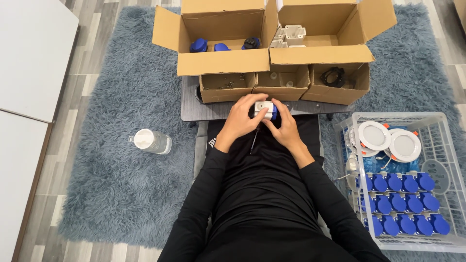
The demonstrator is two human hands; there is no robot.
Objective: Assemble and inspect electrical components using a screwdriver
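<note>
1. Nearest the camera, a person in black sleeves is sitting on a grey rug (121, 160), both arms reaching forward over the lap.
2. The left hand (241, 120) and right hand (284, 127) are meeting around a small white and blue socket part (265, 109), just in front of a low dark table (194, 109).
3. The left fingers (259, 115) are curling closed over the white side; the right fingers are wrapping the blue side. Both hands are gripping it firmly.
4. A thin dark tool (253, 141), probably a screwdriver, is hanging below the hands; which hand is holding it is unclear.
5. Judging by the grip, keeping the two halves squarely aligned and steady matters most.
6. To the right, a white wire basket (449, 145) is holding blue caps (403, 204) and round white lights (388, 138).
7. To the left, a clear bottle (151, 141) is lying on the rug.
8. Farthest away, open cardboard boxes (223, 60) are holding more blue and white parts.
</note>
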